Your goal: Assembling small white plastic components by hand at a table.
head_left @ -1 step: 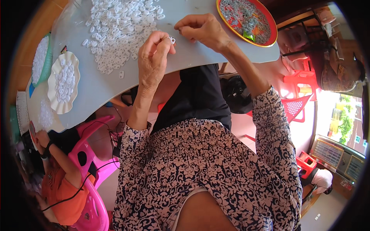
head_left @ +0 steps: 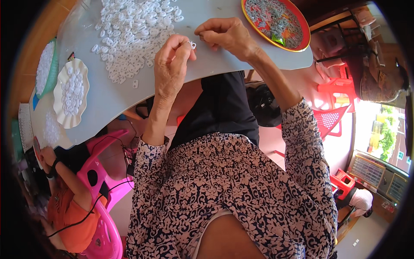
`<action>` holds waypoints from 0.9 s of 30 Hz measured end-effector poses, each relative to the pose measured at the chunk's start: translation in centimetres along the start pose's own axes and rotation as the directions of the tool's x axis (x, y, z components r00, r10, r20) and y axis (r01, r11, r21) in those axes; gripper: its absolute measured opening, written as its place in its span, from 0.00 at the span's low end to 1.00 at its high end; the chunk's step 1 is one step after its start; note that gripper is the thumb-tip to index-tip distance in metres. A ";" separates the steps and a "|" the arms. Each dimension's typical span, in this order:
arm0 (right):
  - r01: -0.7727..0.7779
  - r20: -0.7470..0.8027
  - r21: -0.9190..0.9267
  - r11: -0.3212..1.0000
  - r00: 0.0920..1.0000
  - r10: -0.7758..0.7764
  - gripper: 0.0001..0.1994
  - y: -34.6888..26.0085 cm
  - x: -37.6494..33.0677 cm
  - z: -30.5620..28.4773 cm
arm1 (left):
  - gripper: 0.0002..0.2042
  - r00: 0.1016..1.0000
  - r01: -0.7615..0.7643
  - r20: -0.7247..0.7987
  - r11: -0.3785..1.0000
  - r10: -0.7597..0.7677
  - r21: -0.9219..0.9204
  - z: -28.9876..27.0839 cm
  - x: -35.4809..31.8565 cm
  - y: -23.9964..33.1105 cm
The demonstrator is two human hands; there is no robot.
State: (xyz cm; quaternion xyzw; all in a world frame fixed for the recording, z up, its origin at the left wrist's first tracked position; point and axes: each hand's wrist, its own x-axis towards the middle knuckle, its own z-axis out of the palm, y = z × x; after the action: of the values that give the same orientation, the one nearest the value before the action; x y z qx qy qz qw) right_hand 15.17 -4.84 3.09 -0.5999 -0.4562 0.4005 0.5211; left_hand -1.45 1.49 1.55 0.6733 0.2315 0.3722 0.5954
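While a pile (head_left: 133,28) and tray (head_left: 306,32) lie nearby, left grip (head_left: 171,64) pinches a white piece (head_left: 192,45), right grip (head_left: 233,38) narrow.

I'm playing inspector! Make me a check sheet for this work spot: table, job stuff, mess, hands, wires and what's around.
Surface: grey table, curved front edge.
Job's things: heap of white pieces; wavy-edged dish holding more; red tray of small grey pieces.
Clutter: green item among the grey pieces.
Hands: left hand pinches a small white piece; right hand has bent fingers, contents too small to tell.
Cables: black cable by the pink chair.
Surroundings: person in orange at left.
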 end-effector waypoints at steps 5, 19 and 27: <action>0.056 0.035 0.184 0.981 0.997 -0.064 0.05 1.0 -1.4 0.1 | 0.06 0.998 0.001 0.062 0.994 -0.008 0.105 0.2 0.1 0.3; 0.178 0.001 0.262 0.948 0.983 -0.185 0.09 1.8 -1.5 0.6 | 0.07 0.997 -0.047 0.069 0.993 0.040 0.111 0.5 0.1 -0.1; 0.183 -0.051 0.271 0.945 0.983 -0.176 0.09 1.6 -1.7 1.1 | 0.06 0.998 -0.042 0.055 0.991 0.035 0.127 0.6 0.1 0.1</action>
State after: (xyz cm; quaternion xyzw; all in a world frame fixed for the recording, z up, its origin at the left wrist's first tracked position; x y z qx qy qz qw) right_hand 13.88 -6.21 1.36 -0.4830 -0.4422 0.4028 0.6395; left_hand -0.94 1.16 1.71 0.7241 0.2262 0.3500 0.5495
